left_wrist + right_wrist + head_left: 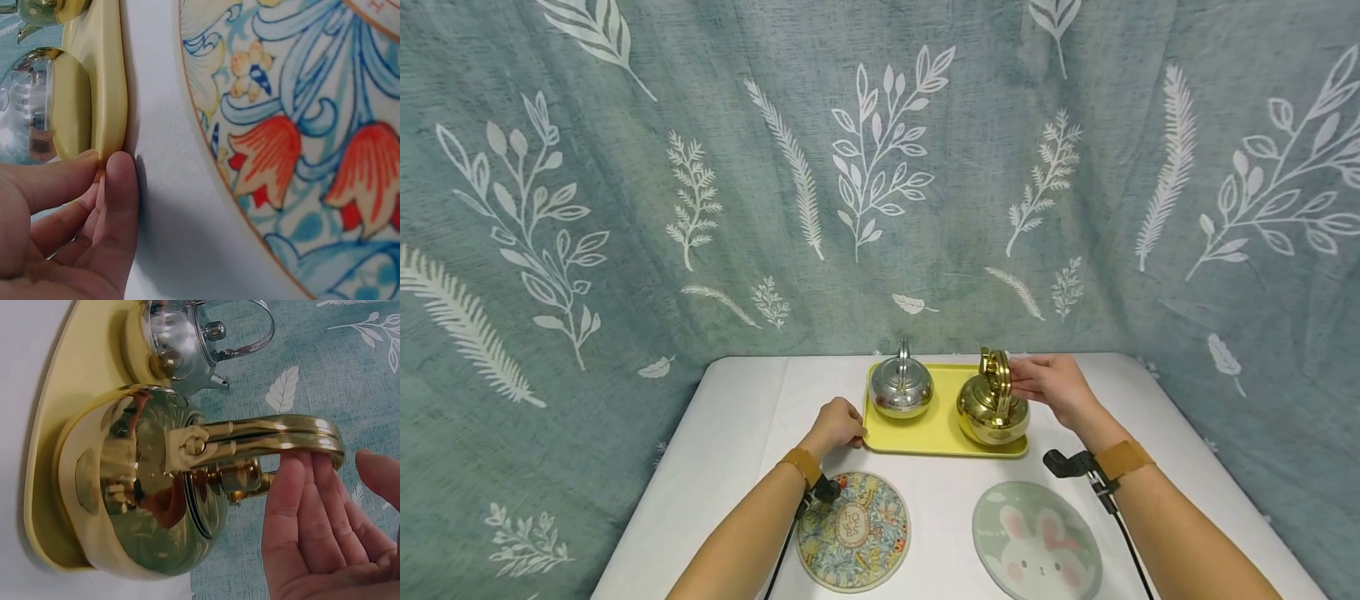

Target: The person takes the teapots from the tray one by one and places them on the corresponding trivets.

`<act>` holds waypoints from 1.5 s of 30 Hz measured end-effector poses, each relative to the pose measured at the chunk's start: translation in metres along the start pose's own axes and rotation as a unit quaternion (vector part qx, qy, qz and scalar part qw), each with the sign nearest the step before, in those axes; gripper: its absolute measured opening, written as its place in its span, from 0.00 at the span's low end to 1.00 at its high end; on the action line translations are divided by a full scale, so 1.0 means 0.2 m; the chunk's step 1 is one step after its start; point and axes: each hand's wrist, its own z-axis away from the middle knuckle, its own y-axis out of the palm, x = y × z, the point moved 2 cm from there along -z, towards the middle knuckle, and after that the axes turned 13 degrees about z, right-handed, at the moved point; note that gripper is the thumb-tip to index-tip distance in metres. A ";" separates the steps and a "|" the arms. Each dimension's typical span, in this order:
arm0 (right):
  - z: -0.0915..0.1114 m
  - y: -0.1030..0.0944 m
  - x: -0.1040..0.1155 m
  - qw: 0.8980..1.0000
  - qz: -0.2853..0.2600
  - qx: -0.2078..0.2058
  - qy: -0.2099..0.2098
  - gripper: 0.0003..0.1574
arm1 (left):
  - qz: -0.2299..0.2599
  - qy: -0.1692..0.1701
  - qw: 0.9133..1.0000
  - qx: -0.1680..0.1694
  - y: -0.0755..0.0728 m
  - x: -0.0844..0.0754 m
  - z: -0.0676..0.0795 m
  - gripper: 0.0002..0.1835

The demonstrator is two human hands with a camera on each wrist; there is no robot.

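Note:
A yellow tray point(940, 425) lies on the table with a silver kettle point(901, 390) at its left and a gold kettle point(988, 417) at its right. My left hand point(837, 423) pinches the tray's near left corner between thumb and fingers, as the left wrist view shows up close. At the gold kettle's upright handle point(275, 434), the fairly straight fingers of my right hand point(325, 531) touch the side of the arch, while the thumb stays apart from it. Both kettles stand upright.
A round floral mat point(880, 533) lies nearest the left forearm. To the right is a grey-green round mat with a rabbit point(1041, 542). Both rest on the white table point(752, 408). A leaf-patterned curtain point(880, 292) hangs behind the tray.

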 end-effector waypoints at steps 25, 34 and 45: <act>-0.03 0.03 0.02 0.999 -0.021 -0.016 0.038 0.32 | 0.003 0.007 1.000 0.000 0.00 -0.01 0.02 0.03; -0.04 0.05 0.02 0.999 -0.018 -0.023 0.042 0.30 | 0.005 0.001 1.000 -0.004 0.00 -0.01 0.02 0.03; -0.02 0.07 0.05 0.999 0.004 -0.032 0.035 0.28 | 0.013 -0.001 1.000 -0.008 -0.01 -0.01 0.02 0.04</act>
